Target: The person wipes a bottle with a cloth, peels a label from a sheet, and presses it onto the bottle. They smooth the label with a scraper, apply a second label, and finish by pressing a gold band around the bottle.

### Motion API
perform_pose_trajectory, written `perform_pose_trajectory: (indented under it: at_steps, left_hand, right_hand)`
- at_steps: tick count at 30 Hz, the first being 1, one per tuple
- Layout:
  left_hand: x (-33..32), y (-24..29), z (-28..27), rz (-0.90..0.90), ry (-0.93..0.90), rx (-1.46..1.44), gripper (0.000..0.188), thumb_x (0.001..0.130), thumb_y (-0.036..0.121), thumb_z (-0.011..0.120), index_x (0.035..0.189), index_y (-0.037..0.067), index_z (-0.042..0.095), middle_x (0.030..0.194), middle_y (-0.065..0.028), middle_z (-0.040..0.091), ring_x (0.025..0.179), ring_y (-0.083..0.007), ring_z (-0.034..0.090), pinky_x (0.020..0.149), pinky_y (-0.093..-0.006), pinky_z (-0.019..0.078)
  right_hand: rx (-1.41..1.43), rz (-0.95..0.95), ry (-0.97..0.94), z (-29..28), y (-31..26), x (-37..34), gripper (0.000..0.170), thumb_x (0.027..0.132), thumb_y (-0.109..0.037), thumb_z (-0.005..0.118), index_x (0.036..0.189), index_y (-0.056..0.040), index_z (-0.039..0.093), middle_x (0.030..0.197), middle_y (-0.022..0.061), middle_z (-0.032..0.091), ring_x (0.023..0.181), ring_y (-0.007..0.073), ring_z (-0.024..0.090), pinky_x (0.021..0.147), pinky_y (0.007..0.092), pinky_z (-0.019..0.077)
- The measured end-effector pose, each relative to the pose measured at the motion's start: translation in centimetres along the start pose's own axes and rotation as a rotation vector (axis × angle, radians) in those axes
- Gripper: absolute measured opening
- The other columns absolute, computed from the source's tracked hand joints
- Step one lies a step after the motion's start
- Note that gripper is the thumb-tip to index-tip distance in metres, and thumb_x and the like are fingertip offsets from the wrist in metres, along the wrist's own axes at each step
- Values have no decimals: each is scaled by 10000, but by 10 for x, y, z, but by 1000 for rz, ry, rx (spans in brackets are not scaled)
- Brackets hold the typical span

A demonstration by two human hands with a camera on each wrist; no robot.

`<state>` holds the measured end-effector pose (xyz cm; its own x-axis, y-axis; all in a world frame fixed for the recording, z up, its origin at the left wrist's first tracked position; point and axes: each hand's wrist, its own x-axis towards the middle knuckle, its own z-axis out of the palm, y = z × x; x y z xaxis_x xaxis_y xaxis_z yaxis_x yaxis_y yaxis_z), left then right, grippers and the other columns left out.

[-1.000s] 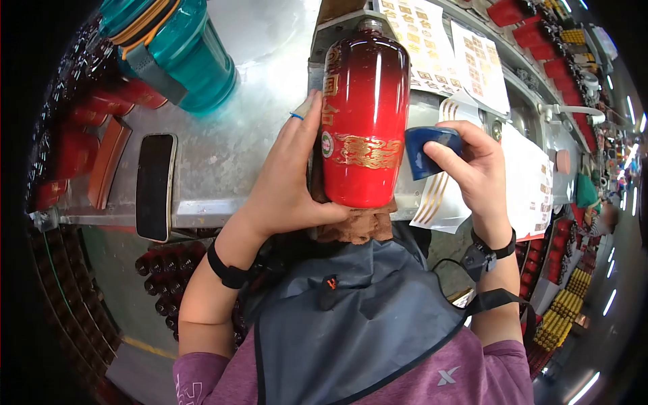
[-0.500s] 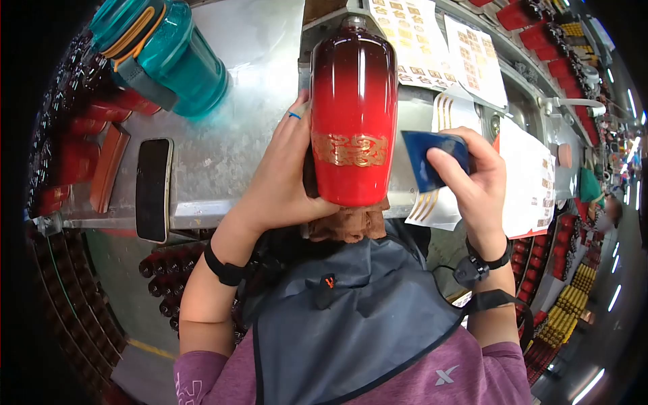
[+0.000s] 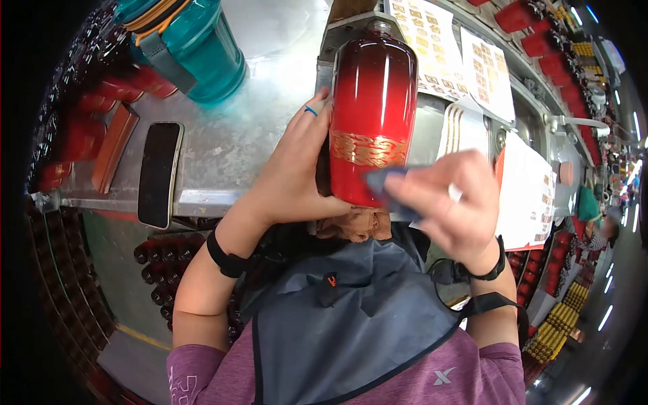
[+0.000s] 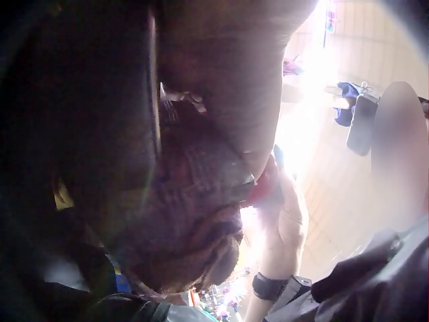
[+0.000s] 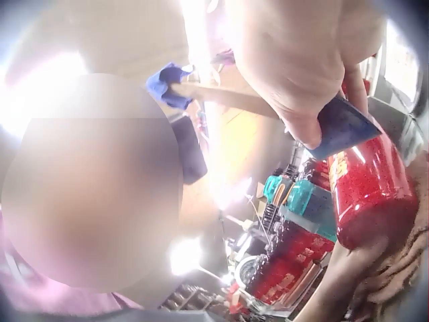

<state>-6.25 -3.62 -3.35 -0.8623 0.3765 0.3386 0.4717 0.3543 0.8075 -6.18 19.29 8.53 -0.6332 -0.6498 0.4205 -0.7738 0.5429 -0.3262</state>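
A glossy bottle [image 3: 373, 101], dark at the neck and red toward the base, lies in a metal holder with a gold patterned band around it. My left hand [image 3: 290, 169] holds it, fingers along its left side and thumb at the base. Under the base bunches a brown cloth [image 3: 358, 226]. My right hand [image 3: 459, 202] pinches a flat blue scraper [image 3: 385, 181], blurred in the head view, which overlaps the bottle's lower right below the band. In the right wrist view the scraper [image 5: 345, 127] lies against the red bottle [image 5: 375, 191].
Left on the metal bench are a teal water jug [image 3: 202, 54], a phone [image 3: 160, 175] and a brown strip-like block [image 3: 115, 148]. Sheets of gold stickers [image 3: 432, 50] lie at the right, near a white tap [image 3: 577, 122]. Red bottles line both sides.
The right hand has brought the scraper leftward from beside the bottle onto its lower right part. The bottle has been turned, so the gold characters and round emblem no longer show.
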Motion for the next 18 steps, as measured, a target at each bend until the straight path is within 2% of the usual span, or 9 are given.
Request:
perform_pose_trajectory:
  at_steps: [2, 5, 10, 12, 14, 18]
  left_hand:
    - [-1, 1, -3, -2, 25, 31, 1191, 561, 336, 896, 1510, -51, 290, 1475, -292, 395, 1424, -480, 328, 1165, -529, 300]
    - [-2, 2, -3, 16, 55, 40, 1227, 538, 346, 913, 1503, -74, 282, 1460, -317, 390, 1420, -487, 332, 1143, -529, 319]
    - [-2, 2, -5, 60, 135, 59, 1242, 529, 352, 920, 1514, -53, 282, 1468, -312, 388, 1419, -491, 333, 1143, -532, 315]
    - [-4, 3, -3, 71, 160, 56, 1244, 528, 350, 921, 1520, -44, 282, 1470, -311, 388, 1420, -489, 334, 1144, -530, 313]
    - [-2, 4, -3, 75, 166, 61, 1242, 530, 347, 921, 1529, -28, 285, 1475, -308, 388, 1422, -489, 332, 1145, -532, 310]
    - [-2, 6, -5, 85, 176, 68, 1227, 537, 341, 918, 1531, -21, 298, 1481, -296, 396, 1428, -485, 329, 1144, -534, 311]
  right_hand:
    - [33, -112, -68, 1, -6, -4, 419, 594, -120, 733, 1007, -71, 775, 840, 24, 653, 717, 191, 575, 626, 296, 465]
    - [-9, -68, -5, -7, 0, 2, 381, 620, -135, 723, 990, -66, 778, 845, 31, 657, 728, 200, 590, 625, 309, 476]
    - [-14, -81, 22, 7, 7, -1, 393, 625, -112, 727, 1011, -61, 778, 843, 44, 661, 723, 216, 604, 625, 318, 484]
    - [-95, -33, 96, 7, 17, -4, 399, 625, -93, 718, 1018, -58, 776, 834, 48, 664, 712, 211, 610, 615, 318, 492]
    - [-75, -129, 32, 7, 6, -4, 417, 613, -73, 706, 1024, -48, 772, 801, 39, 653, 696, 206, 606, 587, 310, 487]
    - [-85, -106, 35, 3, 9, 0, 419, 612, -78, 707, 1025, -48, 773, 797, 34, 647, 690, 196, 604, 585, 306, 490]
